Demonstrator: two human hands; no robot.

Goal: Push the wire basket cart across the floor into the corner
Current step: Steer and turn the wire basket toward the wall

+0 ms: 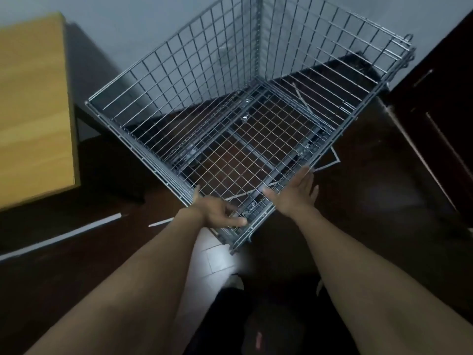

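Note:
A large empty wire basket cart (158,80) of silver mesh stands on the dark floor, its far corner close to where two pale walls meet. Its near corner points toward me. My left hand (217,211) rests on the near-left rim beside that corner, thumb over the wire and fingers loosely spread. My right hand (297,193) lies flat against the near-right rim, fingers straight and apart, palm on the wire. Neither hand is wrapped around the rim.
A light wooden table (33,111) with a dark leg stands at the left, close to the cart's left corner. A dark cabinet (440,103) lines the right wall. White tape strips (76,234) mark the dark floor, with a bright pale patch near my feet.

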